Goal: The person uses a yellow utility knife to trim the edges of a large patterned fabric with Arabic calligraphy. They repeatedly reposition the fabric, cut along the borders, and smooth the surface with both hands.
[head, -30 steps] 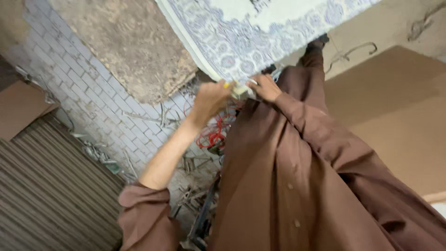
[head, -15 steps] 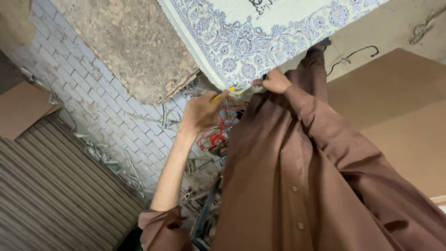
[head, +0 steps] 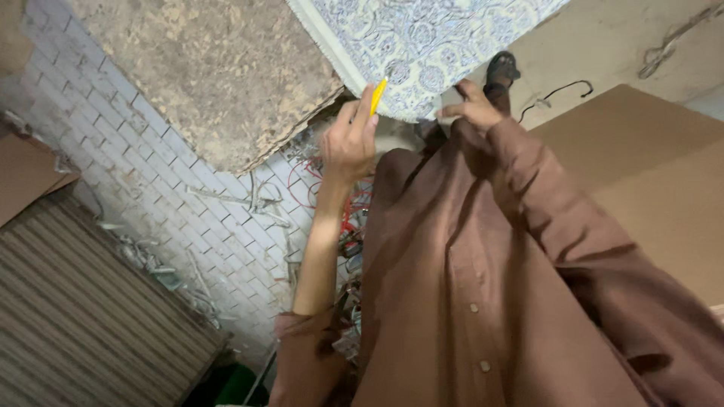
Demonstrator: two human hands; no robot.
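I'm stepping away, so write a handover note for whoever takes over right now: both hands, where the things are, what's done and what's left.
Left hand: raised, fingers closed on a yellow pen-like tool, its tip at the edge of the blue-and-white patterned sheet.
Right hand: at the same edge of the sheet; whether it grips is unclear.
Red and pale loose wires lie on the brick paving below the hands.
Done: tool in hand, at the sheet.
Left: no mark or cut is visible on the sheet.
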